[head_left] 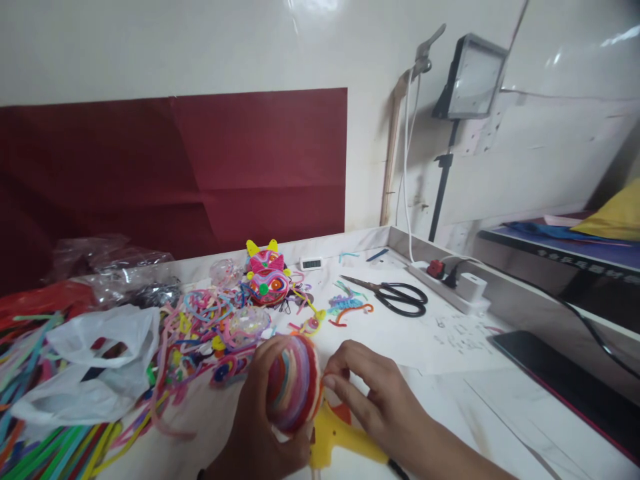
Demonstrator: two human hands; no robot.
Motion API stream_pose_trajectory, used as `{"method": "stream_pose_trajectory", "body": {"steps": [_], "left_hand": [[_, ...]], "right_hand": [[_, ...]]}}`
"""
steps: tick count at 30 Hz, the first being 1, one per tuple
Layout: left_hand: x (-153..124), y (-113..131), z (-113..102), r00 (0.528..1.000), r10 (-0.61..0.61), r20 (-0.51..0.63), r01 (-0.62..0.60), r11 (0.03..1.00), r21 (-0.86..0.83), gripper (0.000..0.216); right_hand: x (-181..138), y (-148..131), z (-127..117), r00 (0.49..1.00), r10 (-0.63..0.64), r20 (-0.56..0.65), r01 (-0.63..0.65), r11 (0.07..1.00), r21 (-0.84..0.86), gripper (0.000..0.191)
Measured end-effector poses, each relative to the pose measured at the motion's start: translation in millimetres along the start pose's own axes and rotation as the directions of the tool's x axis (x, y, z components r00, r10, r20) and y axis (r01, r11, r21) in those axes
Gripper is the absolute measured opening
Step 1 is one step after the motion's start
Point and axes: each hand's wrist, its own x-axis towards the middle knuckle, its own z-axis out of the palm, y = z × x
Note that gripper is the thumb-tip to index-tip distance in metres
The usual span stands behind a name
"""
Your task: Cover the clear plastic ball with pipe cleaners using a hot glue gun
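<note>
In my left hand [260,413] is a round ball [295,383] wrapped in stripes of coloured pipe cleaner, with red, purple, peach and blue bands. My right hand [370,393] pinches at the ball's right edge, where the end of an orange pipe cleaner [323,385] shows by the fingertips. Below the hands lies a yellow hot glue gun [345,437], partly covered by them. Behind the ball stands a colourful animal figure [267,277] with yellow ears, built from the same fuzzy stems.
Tangled pipe cleaners [200,320] and a white plastic bag [100,373] fill the left side. Black-handled scissors [400,298], a small digital clock [311,264] and a power strip [450,290] sit at the back. A dark phone-like slab [565,387] lies right, under a lamp [475,77].
</note>
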Motion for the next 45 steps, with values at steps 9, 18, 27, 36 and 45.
{"method": "stream_pose_trajectory", "body": {"steps": [9, 18, 27, 36, 45], "left_hand": [[-2.9, 3.7, 2.5, 0.999, 0.009, -0.032, -0.01, 0.998, -0.056, 0.09], [-0.5, 22.5, 7.2, 0.989, -0.1, -0.112, 0.094, 0.994, -0.06, 0.079], [-6.5, 24.2, 6.0, 0.987, -0.156, -0.028, 0.152, 0.982, -0.109, 0.073], [-2.8, -1.2, 7.3, 0.972, -0.23, 0.056, 0.236, 0.956, -0.176, 0.085], [-4.6, -3.3, 17.1, 0.953, -0.297, 0.065, 0.304, 0.919, -0.25, 0.074]], "right_hand": [[2.4, -3.4, -0.2, 0.972, 0.233, 0.045, -0.237, 0.95, 0.202, 0.018], [8.5, 6.3, 10.3, 0.803, 0.54, 0.254, -0.505, 0.387, 0.772, 0.053], [8.1, 9.0, 14.6, 0.736, 0.582, 0.347, -0.514, 0.145, 0.846, 0.047], [3.0, 4.5, 27.6, 0.753, 0.606, 0.258, -0.425, 0.147, 0.893, 0.049], [-0.3, -0.6, 32.8, 0.778, 0.578, 0.244, -0.427, 0.202, 0.881, 0.048]]}}
